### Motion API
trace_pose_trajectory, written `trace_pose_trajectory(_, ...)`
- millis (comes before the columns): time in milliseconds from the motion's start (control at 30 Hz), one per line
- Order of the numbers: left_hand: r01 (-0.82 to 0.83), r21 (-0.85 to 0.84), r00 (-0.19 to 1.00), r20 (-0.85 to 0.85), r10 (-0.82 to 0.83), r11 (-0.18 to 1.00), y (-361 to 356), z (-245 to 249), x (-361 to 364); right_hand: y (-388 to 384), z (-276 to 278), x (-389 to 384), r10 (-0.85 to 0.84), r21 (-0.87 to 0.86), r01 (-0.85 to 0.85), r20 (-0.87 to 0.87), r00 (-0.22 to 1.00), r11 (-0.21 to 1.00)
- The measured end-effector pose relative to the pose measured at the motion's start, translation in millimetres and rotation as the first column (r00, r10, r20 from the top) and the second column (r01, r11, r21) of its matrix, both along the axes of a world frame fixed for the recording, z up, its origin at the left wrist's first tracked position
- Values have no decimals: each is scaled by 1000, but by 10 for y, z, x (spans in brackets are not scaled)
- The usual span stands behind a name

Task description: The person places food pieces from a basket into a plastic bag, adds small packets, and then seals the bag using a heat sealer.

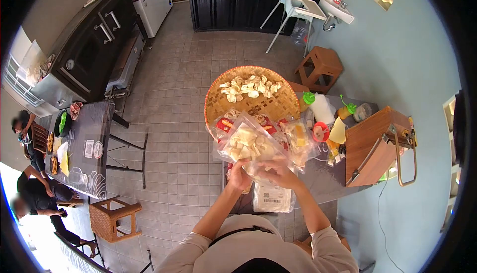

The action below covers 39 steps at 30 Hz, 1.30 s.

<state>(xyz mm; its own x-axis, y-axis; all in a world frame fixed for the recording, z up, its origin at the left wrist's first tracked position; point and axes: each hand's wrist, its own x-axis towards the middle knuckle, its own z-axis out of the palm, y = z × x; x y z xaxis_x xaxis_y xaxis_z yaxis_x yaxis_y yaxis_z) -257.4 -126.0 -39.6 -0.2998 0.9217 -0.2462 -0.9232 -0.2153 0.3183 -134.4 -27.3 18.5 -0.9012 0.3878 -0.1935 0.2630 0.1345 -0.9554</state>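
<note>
Clear plastic makes up the pouch (pixel 248 144) we hold above the surface (pixel 320 187), near its left edge, with pale, crinkled pieces showing through its face. Our left hand (pixel 239 174) has its grip pinching the pouch's near edge, presumably to support it there without covering the contents. Our right hand (pixel 278 173) lies across the near right part, fingers bent over the film; we cannot tell whether that grip pinches it or only rests, perhaps steadying a limp corner. Beyond, a woven tray (pixel 253 106) covers the surface's far left corner and seems to overhang it, probably because its round rim is too broad for that corner. Loose pale pieces (pixel 250 87) lie along the tray's far side, while red packets (pixel 224 125) crowd its near rim. A labelled packet (pixel 273 198) lies at the surface's near edge, seemingly within easy reach.
</note>
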Motion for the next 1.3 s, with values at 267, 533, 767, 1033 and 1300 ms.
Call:
trace_pose_trajectory(267, -103, 44, 983, 156, 95, 994, 24, 51, -140, 20, -28, -77, -16, 133, 54, -268, 963, 990)
trace_pose_trajectory(533, -300, 37, 939, 190, 288, 953, -145, 21, -502, 206, 33, -310, -171, -210, 140, -133, 976, 968)
trace_pose_trajectory(767, -465, -36, 869, 173, 464, 884, -321, -328, -918, 825, -544, -948, -319, -143, 303, -111, 941, 942)
trace_pose_trajectory(1033, -565, 213, 812, 314, 491, 797, -329, -192, -1145, 1455, -1515, -2058, -306, 407, 292, -33, 951, 865)
trace_pose_trajectory(1300, -588, 168, 799, 274, 536, 791, -344, -295, -1311, 1602, -1923, -2783, -636, 794, 328, 94, 766, 512)
